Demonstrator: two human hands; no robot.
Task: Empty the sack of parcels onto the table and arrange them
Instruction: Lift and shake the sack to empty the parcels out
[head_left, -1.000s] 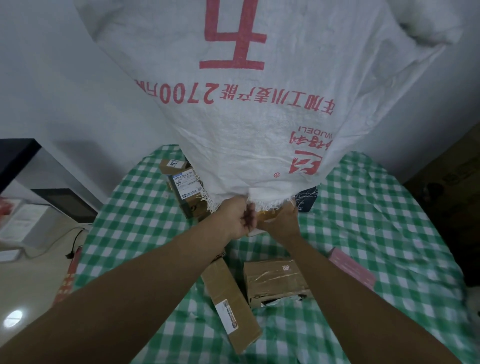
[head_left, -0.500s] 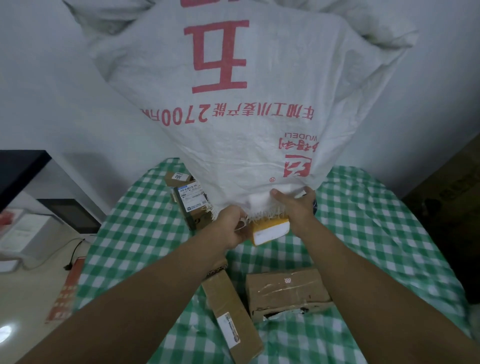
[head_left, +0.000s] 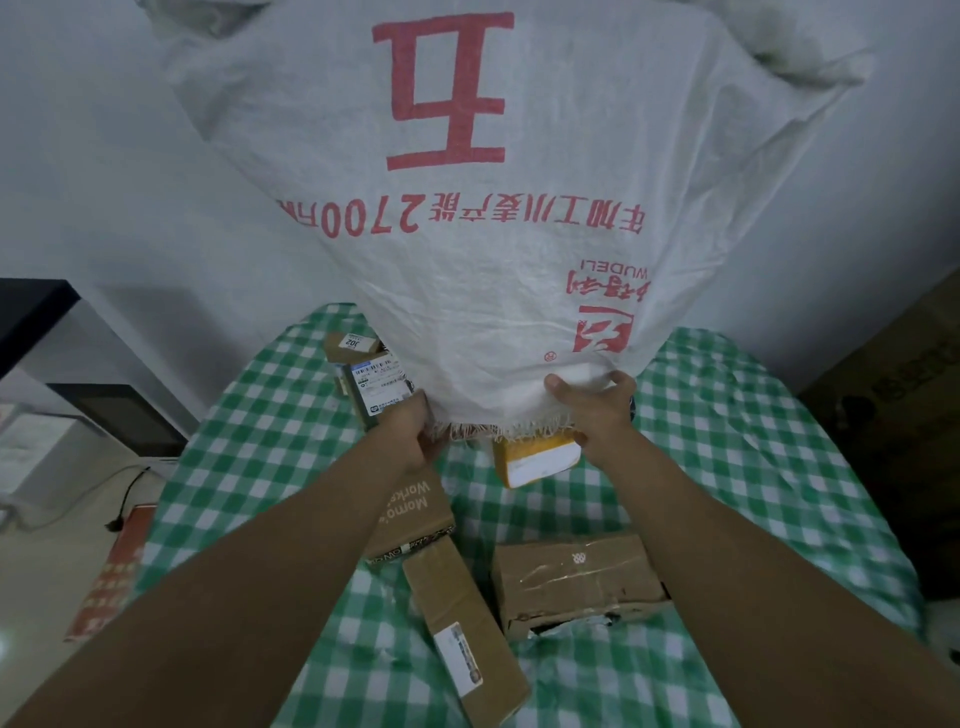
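Note:
A big white woven sack (head_left: 493, 249) with red print hangs upside down over the green-checked table (head_left: 727, 467). My left hand (head_left: 410, 436) and my right hand (head_left: 597, 410) each grip its frayed open end. A yellow parcel (head_left: 537, 460) with a white label pokes out of the opening between my hands. Brown cardboard parcels lie below: a long one (head_left: 462, 629), a wide taped one (head_left: 571, 582) and a printed one (head_left: 415, 514). A labelled parcel (head_left: 376, 387) and a small box (head_left: 350, 345) lie at the far left, partly behind the sack.
A white wall stands behind the table. A dark cabinet (head_left: 31, 317) and a cable on the floor (head_left: 124, 499) are at the left. A large brown carton (head_left: 909, 415) stands at the right of the table.
My hands have drawn apart along the sack's open end. The yellow parcel has slid out of the opening and come into view. The sack sits lower in the picture.

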